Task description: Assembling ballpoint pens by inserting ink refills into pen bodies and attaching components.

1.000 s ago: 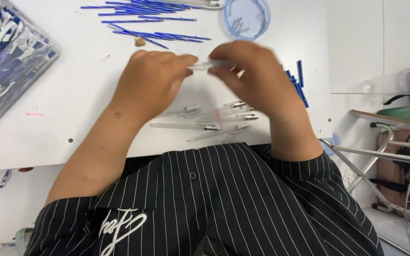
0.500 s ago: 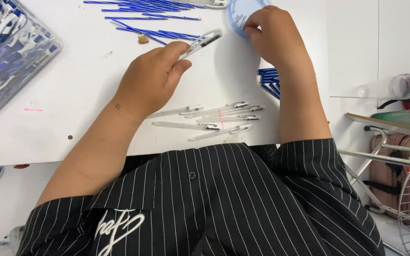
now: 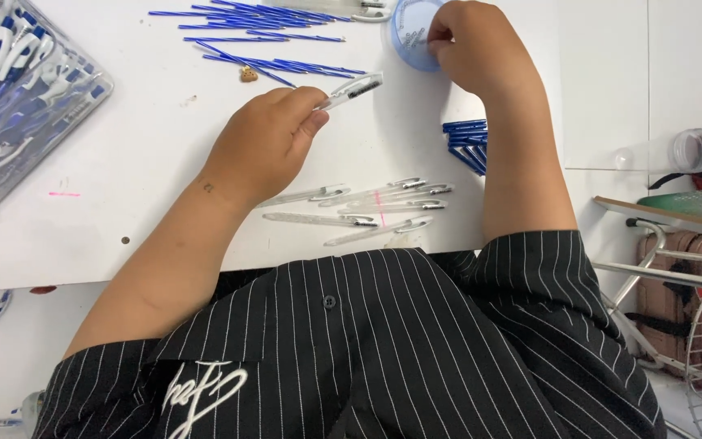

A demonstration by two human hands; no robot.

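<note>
Hands had parted: our left hand stayed pinched on the clear pen barrel above the desk, while our right hand had gone to the round blue dish, fingertips closed inside it, on what we could not tell.

Clear plastic bag at the table's far left edge, flat and roughly rectangular, packed with blue-and-white pen parts; part of it runs out of view. Round pale-blue container lid or tub at the top edge, small dark print on it, too small to make out. No signs, no screens in sight.
</note>
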